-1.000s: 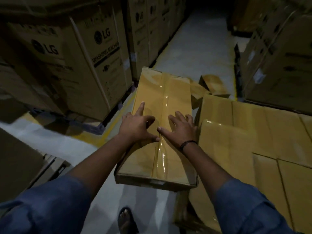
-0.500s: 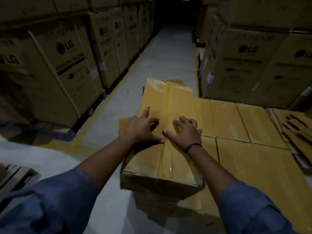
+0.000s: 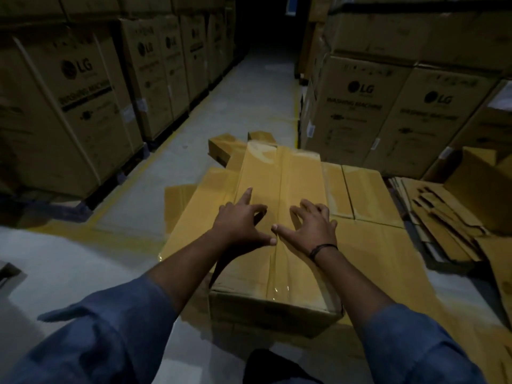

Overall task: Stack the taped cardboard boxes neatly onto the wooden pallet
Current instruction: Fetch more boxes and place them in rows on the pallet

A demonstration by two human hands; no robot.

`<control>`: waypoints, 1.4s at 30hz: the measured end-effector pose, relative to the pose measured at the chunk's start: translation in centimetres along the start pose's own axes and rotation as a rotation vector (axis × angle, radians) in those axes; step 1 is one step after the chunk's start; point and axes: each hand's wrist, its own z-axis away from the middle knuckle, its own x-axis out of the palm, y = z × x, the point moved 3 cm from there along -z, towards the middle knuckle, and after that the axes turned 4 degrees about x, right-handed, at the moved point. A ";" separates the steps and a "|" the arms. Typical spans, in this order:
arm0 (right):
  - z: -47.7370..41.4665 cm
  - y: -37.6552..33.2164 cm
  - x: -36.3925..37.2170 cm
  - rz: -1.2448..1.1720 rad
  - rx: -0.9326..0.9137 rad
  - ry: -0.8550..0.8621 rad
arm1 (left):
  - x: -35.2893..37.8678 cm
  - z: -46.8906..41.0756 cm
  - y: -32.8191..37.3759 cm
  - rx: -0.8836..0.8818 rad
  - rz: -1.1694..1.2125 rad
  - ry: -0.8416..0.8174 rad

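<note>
"LG" & "WASHING MACHINE" printed on stacked big cartons (image 3: 357, 112) both sides.

A long taped cardboard box (image 3: 279, 173) (clear tape down its middle) lies flat atop lower boxes (image 3: 365, 189).

Both hands, left (image 3: 241, 223) and right (image 3: 311, 225), press spread fingers (image 3: 245, 195) on a long taped yellow-brown cardboard box (image 3: 277, 245), seemingly atop flatter boxes (image 3: 365, 195).
</note>
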 end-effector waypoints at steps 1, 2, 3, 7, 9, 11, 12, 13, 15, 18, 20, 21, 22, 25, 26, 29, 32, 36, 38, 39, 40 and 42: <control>-0.1 1.0 -0.3 -0.002 0.003 -0.001 | 0.3 -0.2 0.9 0.000 -0.004 -0.002; -0.2 2.1 -0.5 0.006 0.008 -0.002 | 0.7 -0.5 1.7 -0.001 -0.007 -0.009; -0.3 3.1 -0.5 0.025 0.015 -0.008 | 1.2 -0.9 2.6 -0.002 -0.011 -0.019; -1.5 7.4 0.4 0.022 0.033 -0.041 | 3.9 -3.2 5.5 0.000 -0.015 -0.042; -2.8 9.1 0.9 0.017 0.027 -0.058 | 5.2 -5.0 6.2 -0.007 -0.017 -0.067; -4.2 10.7 1.8 0.018 0.027 -0.075 | 6.6 -6.9 6.8 -0.020 -0.019 -0.113; -5.0 11.5 2.4 0.016 0.029 -0.088 | 7.2 -8.0 7.1 -0.026 -0.021 -0.140; -5.9 12.2 3.0 0.011 0.028 -0.106 | 7.8 -9.0 7.3 -0.031 -0.026 -0.165; -7.5 13.8 3.9 0.004 0.020 -0.142 | 9.3 -10.8 7.7 -0.051 -0.027 -0.197; -9.8 15.8 5.3 0.007 0.007 -0.178 | 11.4 -13.0 8.2 -0.100 -0.001 -0.231; -10.6 16.6 6.0 0.015 -0.002 -0.176 | 12.4 -13.6 8.5 -0.112 0.008 -0.245; -11.1 17.0 6.5 0.013 -0.006 -0.183 | 12.9 -14.0 8.5 -0.115 0.012 -0.248; -11.6 17.3 7.0 0.008 -0.011 -0.191 | 13.4 -14.3 8.5 -0.118 0.013 -0.248; -12.5 17.6 8.6 -0.004 -0.013 -0.214 | 14.6 -14.9 7.9 -0.136 0.027 -0.244; -12.7 17.5 9.2 -0.001 -0.015 -0.222 | 14.9 -15.1 7.5 -0.137 0.031 -0.244; -13.6 16.8 11.2 0.004 -0.006 -0.250 | 16.0 -16.1 5.5 -0.130 0.032 -0.240; -14.4 15.8 12.8 -0.004 0.026 -0.270 | 16.7 -17.3 3.4 -0.124 0.026 -0.243; -15.1 14.3 14.6 0.022 0.056 -0.259 | 17.8 -18.7 0.7 -0.090 0.025 -0.271; -15.5 13.7 15.3 0.042 0.050 -0.238 | 18.4 -19.2 -0.6 -0.069 0.034 -0.293; -15.7 13.5 15.7 0.052 0.048 -0.234 | 18.8 -19.5 -1.3 -0.061 0.035 -0.304; -15.9 13.3 16.1 0.065 0.048 -0.236 | 19.2 -19.7 -1.9 -0.052 0.035 -0.318; -16.0 13.1 17.0 0.094 0.053 -0.258 | 20.1 -19.9 -2.8 -0.036 0.038 -0.346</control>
